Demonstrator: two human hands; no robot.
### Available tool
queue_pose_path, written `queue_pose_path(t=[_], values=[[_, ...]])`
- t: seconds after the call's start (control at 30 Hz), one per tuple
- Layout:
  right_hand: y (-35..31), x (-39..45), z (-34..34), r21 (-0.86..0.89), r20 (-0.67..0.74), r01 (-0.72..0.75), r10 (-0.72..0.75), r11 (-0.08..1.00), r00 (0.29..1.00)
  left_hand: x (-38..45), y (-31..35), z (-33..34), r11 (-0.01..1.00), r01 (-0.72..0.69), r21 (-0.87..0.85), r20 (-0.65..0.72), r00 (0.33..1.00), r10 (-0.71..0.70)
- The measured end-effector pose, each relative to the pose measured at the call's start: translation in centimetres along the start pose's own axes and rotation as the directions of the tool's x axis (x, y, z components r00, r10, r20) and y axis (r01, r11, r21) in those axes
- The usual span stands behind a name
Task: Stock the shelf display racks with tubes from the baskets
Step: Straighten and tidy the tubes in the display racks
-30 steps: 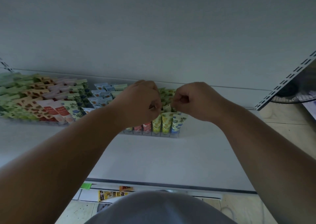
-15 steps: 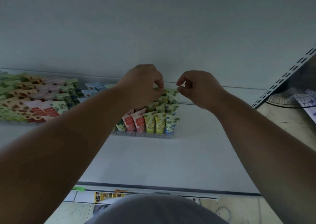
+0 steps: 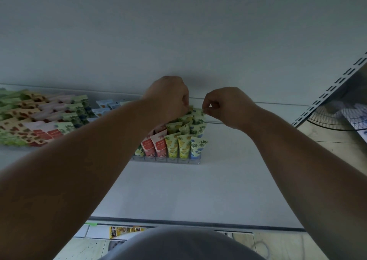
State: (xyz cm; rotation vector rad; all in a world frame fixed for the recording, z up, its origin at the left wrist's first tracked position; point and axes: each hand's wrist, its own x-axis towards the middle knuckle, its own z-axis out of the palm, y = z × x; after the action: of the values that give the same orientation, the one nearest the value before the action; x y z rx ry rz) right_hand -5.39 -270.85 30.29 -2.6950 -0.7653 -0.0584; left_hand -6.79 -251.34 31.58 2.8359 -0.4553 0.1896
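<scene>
You are working on a clear rack sitting on the white shelf, filled with upright tubes in red, yellow and blue-leaf prints. Your right hand is pinching the top edge of the back-row tube. Your left hand is curling over the neighbouring tubes; its grip is hidden.

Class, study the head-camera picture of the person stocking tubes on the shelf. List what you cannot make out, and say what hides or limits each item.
- Baskets: none appear in the head view.
- Left hand: fingertips hidden behind its own knuckles; whether they grip a tube is unclear.
- Rear tubes in the clear rack: covered by the left forearm and hand.
- Printing on the front tubes: too small and dim to read.
- Left group of tubes: cut off by the frame's left edge.
</scene>
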Motion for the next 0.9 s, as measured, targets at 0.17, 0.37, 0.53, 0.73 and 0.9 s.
queue_pose_path(t=[0.17,0.37,0.53,0.73,0.9], values=[[-0.4,0.3,0.0,-0.026,0.000,0.003,-0.003,1.000,1.000,-0.2,0.2,0.0,1.000,-0.004,-0.009,-0.021,1.000,0.004],[-1.6,-1.3,-0.5,0.101,-0.021,0.009,-0.007,0.995,1.000,-1.8,-0.5,-0.6,0.994,-0.102,-0.044,-0.033,0.994,0.101],[-1.6,-1.1,-0.2,0.030,0.045,0.000,-0.001,1.000,0.999,-1.9,-0.4,-0.4,0.993,-0.113,0.041,0.027,0.993,0.112],[-1.6,-1.1,-0.4,0.021,0.077,0.084,-0.085,0.996,0.993,-1.7,-0.1,-0.1,0.997,-0.069,0.035,0.018,0.998,0.068],[-2.1,-1.2,-0.6,0.014,0.032,0.069,-0.069,0.998,0.997,-2.2,-0.1,-0.3,0.997,-0.072,-0.033,-0.005,0.997,0.071]])
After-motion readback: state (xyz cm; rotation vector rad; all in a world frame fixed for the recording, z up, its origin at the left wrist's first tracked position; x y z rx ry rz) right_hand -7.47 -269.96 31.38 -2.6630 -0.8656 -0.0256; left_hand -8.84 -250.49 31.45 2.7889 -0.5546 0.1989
